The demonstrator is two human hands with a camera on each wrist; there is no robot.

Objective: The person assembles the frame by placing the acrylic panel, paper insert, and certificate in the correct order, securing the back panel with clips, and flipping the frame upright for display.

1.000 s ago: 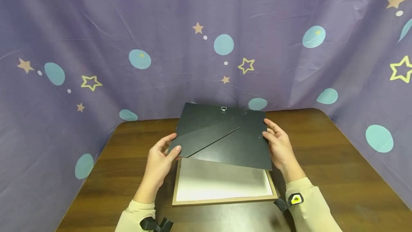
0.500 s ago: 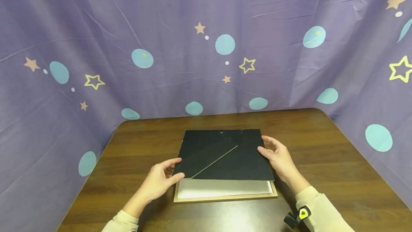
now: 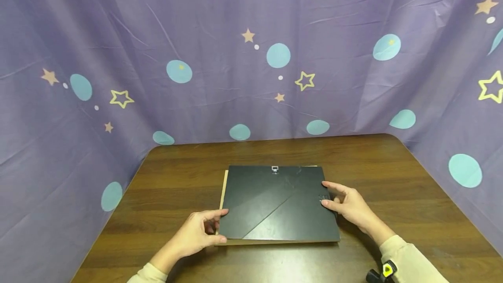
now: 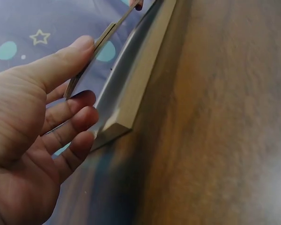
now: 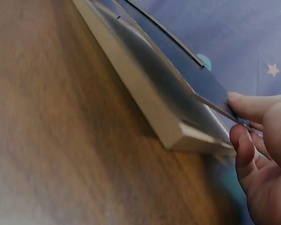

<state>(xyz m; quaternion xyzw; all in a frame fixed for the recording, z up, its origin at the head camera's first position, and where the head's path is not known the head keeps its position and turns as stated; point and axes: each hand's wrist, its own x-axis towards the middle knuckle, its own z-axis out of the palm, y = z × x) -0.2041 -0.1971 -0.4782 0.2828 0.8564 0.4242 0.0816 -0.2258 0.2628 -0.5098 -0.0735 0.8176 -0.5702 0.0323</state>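
Note:
A black picture-frame backing board point(image 3: 287, 213) lies close over a light wooden picture frame point(image 3: 224, 191), covering most of it in the head view. My left hand point(image 3: 198, 232) pinches the board's left edge between thumb and fingers. On the opposite edge, my right hand point(image 3: 352, 208) pinches it with the thumb on top. Both wrist views show a gap between the raised board point(image 5: 178, 70) and the frame point(image 4: 145, 79), whose inside looks pale and shiny. A slanting stand flap crosses the board's back, and a small metal hanger point(image 3: 275, 170) sits at its far edge.
The brown wooden table point(image 3: 188, 169) extends around the frame on all sides. Behind and beside it hangs a purple curtain point(image 3: 212, 56) with stars and blue spots. A black strap with a yellow-marked device point(image 3: 388, 269) sits on the right sleeve.
Both hands have lowered the backing board and drawn it nearer, from raised and tilted to close over the frame. The pale area visible earlier at the frame's front is now covered in the head view.

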